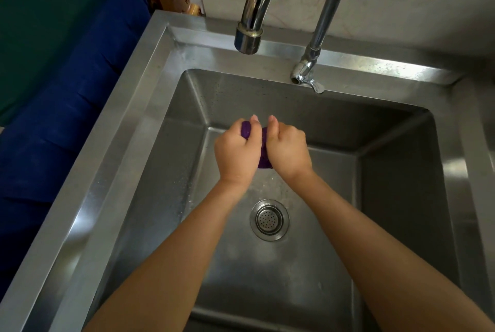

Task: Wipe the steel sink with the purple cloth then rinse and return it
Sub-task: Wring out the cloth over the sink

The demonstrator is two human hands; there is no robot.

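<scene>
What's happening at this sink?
A person holds a bunched purple cloth over the steel sink, gripping it with both the left hand and the right hand, as if wringing it. No water runs from the tap. The drain strainer sits below the arms.

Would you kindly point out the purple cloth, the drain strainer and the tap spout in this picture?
purple cloth (245,129): head view, bunched end left of the left thumb.
drain strainer (269,219): head view, perforated centre.
tap spout (248,40): head view, nozzle end.
</scene>
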